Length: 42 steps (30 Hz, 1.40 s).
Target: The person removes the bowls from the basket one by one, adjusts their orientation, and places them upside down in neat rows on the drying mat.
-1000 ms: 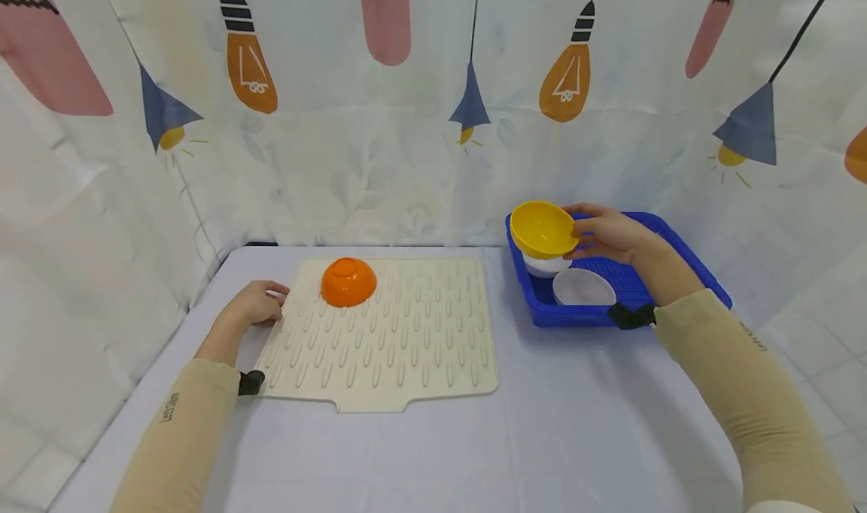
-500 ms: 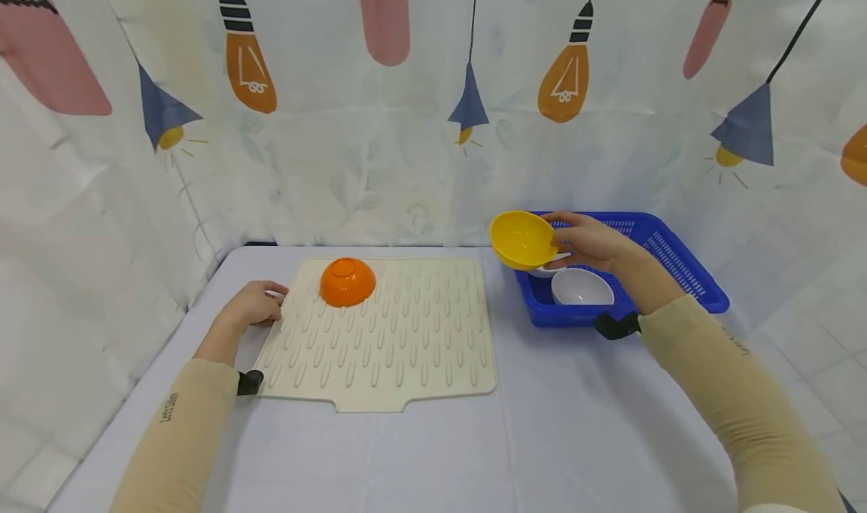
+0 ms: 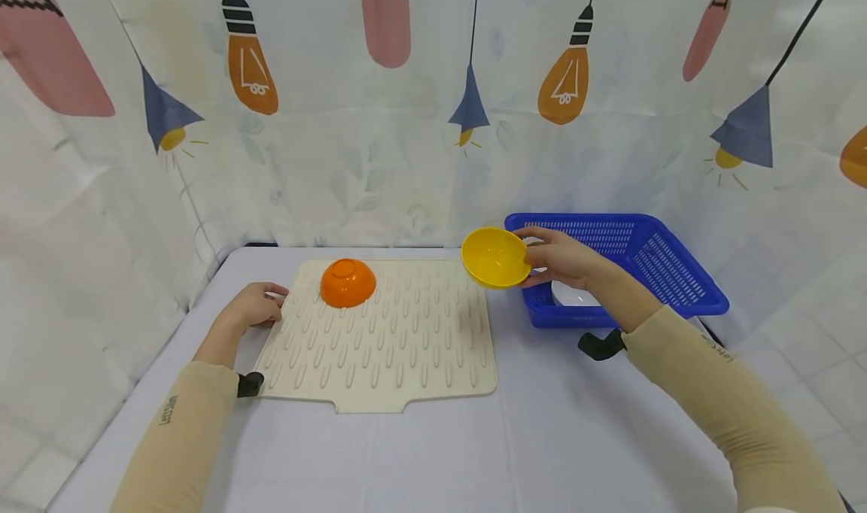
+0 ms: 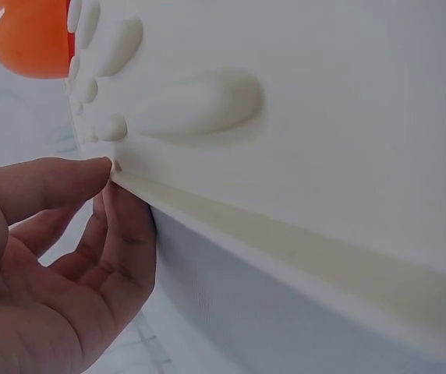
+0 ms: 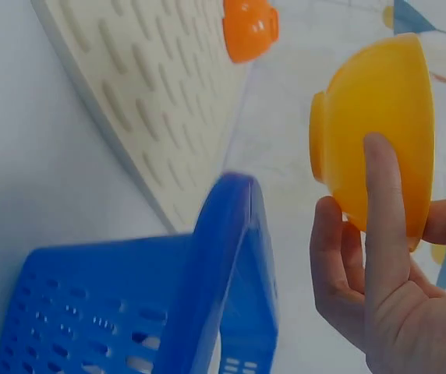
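Yellow bowl (image 3: pixel 496 256) has left the blue basket (image 3: pixel 667 272) since a second ago; my right hand (image 3: pixel 562 258) grips its rim, fingers clamped, carrying it tilted in the air over the drying mat's (image 3: pixel 386 340) right edge. One orange bowl (image 3: pixel 348 282) sits upside down there. One white bowl (image 3: pixel 576 296) shows in the basket. My left hand (image 3: pixel 254 304) touches the mat's edge, fingers relaxed

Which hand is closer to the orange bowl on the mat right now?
The left. The left hand rests at the mat's left edge, just left of the upturned orange bowl. The right hand holds the yellow bowl above the mat's far right corner.
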{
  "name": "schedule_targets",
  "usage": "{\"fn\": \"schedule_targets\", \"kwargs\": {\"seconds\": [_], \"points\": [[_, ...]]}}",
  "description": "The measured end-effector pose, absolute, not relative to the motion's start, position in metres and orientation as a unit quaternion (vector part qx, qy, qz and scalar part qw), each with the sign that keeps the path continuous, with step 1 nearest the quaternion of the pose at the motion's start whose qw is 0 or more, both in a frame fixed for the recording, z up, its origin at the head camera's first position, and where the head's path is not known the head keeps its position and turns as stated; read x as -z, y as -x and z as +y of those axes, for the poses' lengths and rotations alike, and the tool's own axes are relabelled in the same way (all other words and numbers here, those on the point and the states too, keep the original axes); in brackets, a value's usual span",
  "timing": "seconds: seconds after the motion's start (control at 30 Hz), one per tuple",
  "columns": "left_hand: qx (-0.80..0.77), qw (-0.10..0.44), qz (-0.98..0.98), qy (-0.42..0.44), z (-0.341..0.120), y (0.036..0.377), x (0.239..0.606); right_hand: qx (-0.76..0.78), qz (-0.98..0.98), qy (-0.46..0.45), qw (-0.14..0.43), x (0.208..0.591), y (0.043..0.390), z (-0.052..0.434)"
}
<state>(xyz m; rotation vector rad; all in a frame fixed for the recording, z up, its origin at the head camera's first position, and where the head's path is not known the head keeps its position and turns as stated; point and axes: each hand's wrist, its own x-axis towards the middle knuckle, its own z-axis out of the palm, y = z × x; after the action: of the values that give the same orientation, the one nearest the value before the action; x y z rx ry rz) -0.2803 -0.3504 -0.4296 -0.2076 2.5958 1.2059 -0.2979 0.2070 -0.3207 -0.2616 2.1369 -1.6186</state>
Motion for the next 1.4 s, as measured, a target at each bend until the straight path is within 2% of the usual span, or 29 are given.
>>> {"fn": "schedule_targets", "kwargs": {"seconds": [0.27,0.93,1.4], "points": [[-0.417,0.137,0.895,0.074,-0.345,0.273,0.423,0.592,0.769,0.096,0.221,0.325,0.288,0.185],[-0.403,0.14,0.9,0.09,-0.342,0.269,0.42,0.604,0.744,0.095,0.27,0.347,0.276,0.151],[-0.321,0.067,0.941,0.081,-0.339,0.272,0.418,0.595,0.749,0.077,0.281,0.359,0.271,0.143]]}}
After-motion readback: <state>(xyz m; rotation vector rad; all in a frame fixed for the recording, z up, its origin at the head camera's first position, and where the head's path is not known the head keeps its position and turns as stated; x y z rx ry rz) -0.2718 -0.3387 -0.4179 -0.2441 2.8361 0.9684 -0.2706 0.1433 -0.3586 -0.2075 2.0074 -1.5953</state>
